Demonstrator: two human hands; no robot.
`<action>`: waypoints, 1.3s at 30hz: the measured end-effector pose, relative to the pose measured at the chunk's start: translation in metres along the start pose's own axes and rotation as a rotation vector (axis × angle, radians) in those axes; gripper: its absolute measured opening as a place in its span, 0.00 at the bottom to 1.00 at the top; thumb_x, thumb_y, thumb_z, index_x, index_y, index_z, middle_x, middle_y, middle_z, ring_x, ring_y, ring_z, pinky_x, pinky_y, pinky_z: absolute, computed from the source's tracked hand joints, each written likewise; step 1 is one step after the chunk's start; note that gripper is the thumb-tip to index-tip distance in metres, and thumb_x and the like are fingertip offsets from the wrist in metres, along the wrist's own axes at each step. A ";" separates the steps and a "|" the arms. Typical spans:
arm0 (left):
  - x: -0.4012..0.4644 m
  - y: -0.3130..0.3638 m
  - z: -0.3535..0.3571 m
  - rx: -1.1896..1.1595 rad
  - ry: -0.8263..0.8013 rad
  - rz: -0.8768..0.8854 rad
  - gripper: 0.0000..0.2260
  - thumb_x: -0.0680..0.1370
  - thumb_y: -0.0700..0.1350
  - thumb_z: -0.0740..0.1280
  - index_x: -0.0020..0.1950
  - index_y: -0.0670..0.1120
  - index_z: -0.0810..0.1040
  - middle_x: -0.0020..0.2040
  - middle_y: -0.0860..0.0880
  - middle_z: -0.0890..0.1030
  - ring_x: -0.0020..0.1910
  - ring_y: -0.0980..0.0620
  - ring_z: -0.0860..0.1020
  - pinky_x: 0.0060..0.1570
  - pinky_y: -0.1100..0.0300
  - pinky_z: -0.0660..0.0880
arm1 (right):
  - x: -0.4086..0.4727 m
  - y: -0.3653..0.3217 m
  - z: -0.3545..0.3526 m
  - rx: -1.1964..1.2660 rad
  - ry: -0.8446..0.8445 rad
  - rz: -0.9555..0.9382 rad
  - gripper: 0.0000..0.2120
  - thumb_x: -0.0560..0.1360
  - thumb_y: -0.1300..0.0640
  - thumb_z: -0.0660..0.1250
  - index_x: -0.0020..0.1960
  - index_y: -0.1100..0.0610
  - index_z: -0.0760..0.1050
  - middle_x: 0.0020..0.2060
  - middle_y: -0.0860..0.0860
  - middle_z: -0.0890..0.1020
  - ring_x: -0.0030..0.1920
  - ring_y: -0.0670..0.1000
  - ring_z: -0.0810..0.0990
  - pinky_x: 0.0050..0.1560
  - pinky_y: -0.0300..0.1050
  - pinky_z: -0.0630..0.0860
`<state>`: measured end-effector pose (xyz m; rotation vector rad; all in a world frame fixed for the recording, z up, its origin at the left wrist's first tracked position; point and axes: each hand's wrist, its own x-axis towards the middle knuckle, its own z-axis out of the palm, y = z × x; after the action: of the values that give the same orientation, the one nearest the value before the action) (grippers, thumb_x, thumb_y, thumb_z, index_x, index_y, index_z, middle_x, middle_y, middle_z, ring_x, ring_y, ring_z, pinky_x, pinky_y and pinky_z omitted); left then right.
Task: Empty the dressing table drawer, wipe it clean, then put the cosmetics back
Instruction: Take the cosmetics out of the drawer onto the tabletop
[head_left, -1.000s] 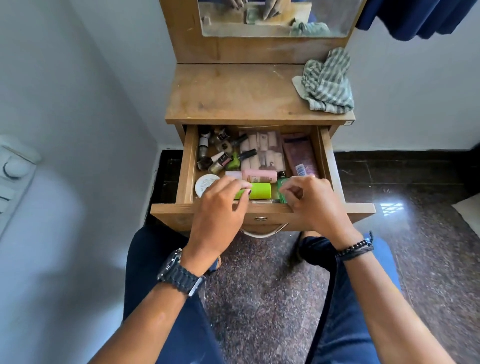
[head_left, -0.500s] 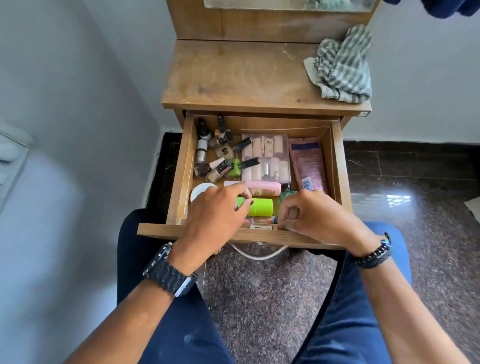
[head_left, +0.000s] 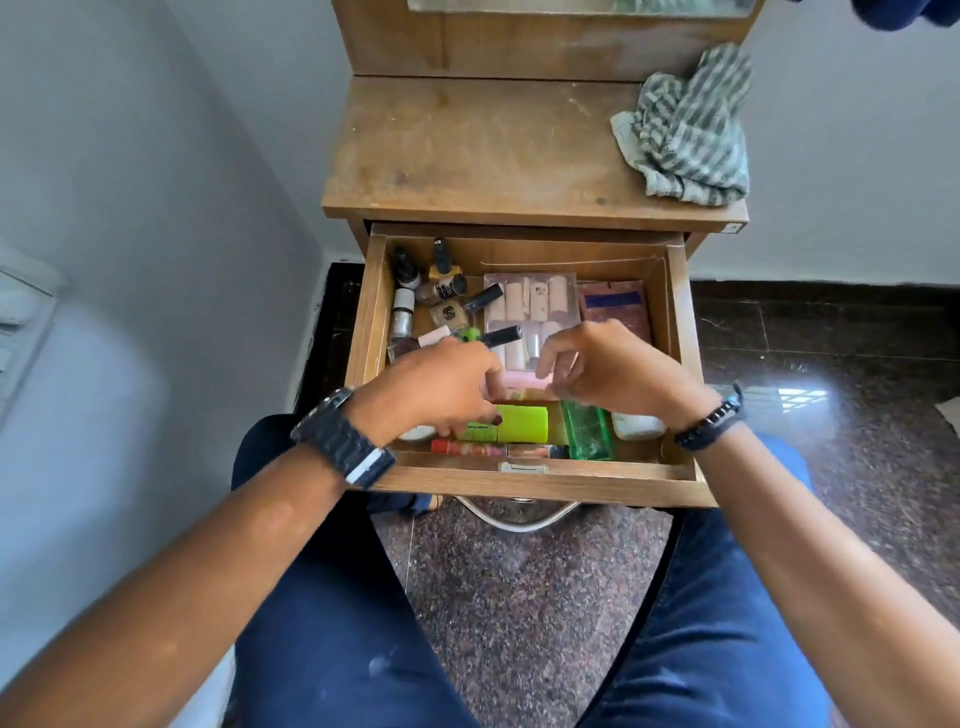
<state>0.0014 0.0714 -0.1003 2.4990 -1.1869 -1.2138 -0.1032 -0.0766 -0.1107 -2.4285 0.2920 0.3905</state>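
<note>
Open brown wooden drawer of the dressing table, pulled out over the knees and full of small cosmetics. Left hand low over the front part, fingers curled by a bright green tube; hard to tell if gripping it. Right hand above the middle, fingers bent, near a pale pink tube; grip not clear either. Little nail polish bottles at the back left. Striped grey-green cloth crumpled on the tabletop, back right.
</note>
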 end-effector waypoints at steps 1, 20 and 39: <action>0.005 -0.002 -0.001 0.097 0.008 0.019 0.10 0.74 0.46 0.71 0.54 0.47 0.78 0.45 0.47 0.82 0.39 0.50 0.82 0.34 0.59 0.77 | 0.008 0.001 0.000 -0.043 0.017 -0.009 0.07 0.73 0.63 0.70 0.51 0.57 0.79 0.46 0.51 0.83 0.44 0.47 0.82 0.45 0.36 0.78; 0.012 -0.019 0.039 0.558 0.319 0.288 0.19 0.71 0.52 0.71 0.56 0.43 0.76 0.49 0.49 0.77 0.48 0.51 0.77 0.52 0.50 0.77 | 0.029 0.013 0.013 -0.259 -0.012 -0.036 0.15 0.69 0.55 0.73 0.54 0.57 0.78 0.48 0.51 0.80 0.46 0.51 0.78 0.48 0.47 0.79; 0.000 -0.050 -0.019 -0.421 0.226 0.241 0.15 0.70 0.43 0.75 0.53 0.50 0.77 0.46 0.54 0.82 0.42 0.64 0.79 0.47 0.66 0.75 | 0.005 0.025 -0.050 0.205 0.153 -0.015 0.10 0.69 0.59 0.75 0.49 0.55 0.79 0.41 0.45 0.84 0.40 0.40 0.82 0.41 0.32 0.78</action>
<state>0.0444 0.1015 -0.1083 2.0537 -1.0146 -0.9695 -0.0956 -0.1278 -0.0897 -2.2605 0.3612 0.1592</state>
